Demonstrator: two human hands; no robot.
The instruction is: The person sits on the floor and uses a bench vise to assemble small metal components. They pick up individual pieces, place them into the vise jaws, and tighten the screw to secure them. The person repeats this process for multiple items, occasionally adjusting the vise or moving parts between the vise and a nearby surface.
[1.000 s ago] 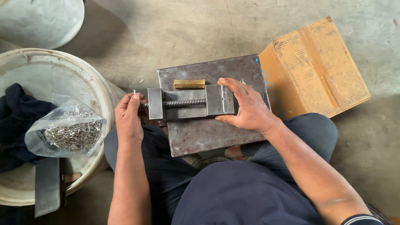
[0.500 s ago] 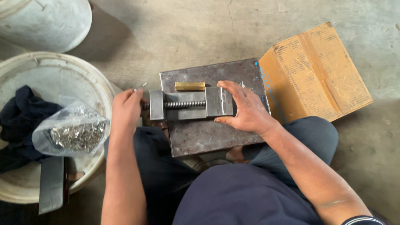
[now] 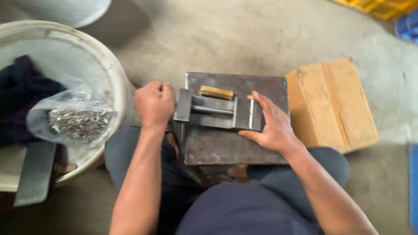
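A small steel vise (image 3: 217, 113) with a threaded screw lies on a dark metal plate (image 3: 226, 146) across my lap. My left hand (image 3: 153, 103) is closed around the handle end at the vise's left side. Flat on the vise's right jaw rests my right hand (image 3: 270, 124), fingers spread, holding it down. Just behind the vise, a short brass bar (image 3: 216, 92) sits on the plate.
A white bucket (image 3: 114, 82) at left holds a clear bag of small metal parts (image 3: 74, 119), dark cloth (image 3: 21, 93) and a flat steel piece (image 3: 35, 172). A cardboard box (image 3: 333, 102) stands right of the plate. Concrete floor lies beyond.
My left hand has closed from fingertips into a fist at the vise's left end. The view has shifted, so the box and plate sit differently in frame. My right hand stays on the vise.
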